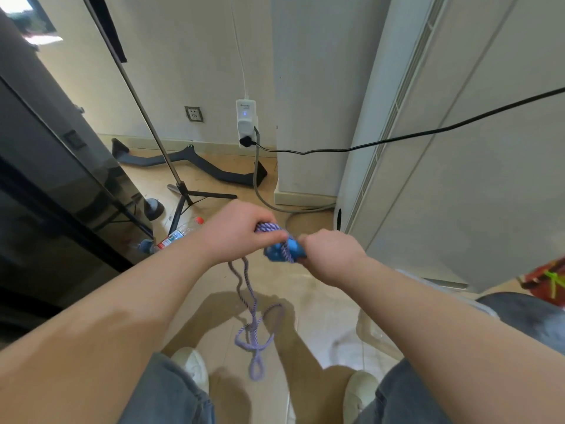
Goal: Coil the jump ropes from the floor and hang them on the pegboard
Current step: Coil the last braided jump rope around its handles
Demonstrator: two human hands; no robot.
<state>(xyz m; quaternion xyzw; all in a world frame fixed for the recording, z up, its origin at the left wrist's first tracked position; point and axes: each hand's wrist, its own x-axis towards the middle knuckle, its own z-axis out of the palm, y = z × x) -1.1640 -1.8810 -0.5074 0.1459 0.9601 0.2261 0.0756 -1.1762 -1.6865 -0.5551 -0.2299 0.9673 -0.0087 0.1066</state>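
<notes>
Currently: plastic bottle [177,235] lies on the floor [321,301] just left of the left wrist, with the tripod [183,198] base beyond it. Left hand [241,231] is knuckles up, fingers curled round a bunch of the purple jump rope [253,304]. A turn of rope crosses the blue handles [281,250], which sit between the two hands and touch both. Slack rope hangs below the left hand, loops reaching down between the white shoes [191,367]; can't tell if it touches the floor. Right hand [331,258] is clenched on the handles' right end, blurred. Black cable [397,138] runs beyond the right hand, with a red bag [547,284] well right of it.
</notes>
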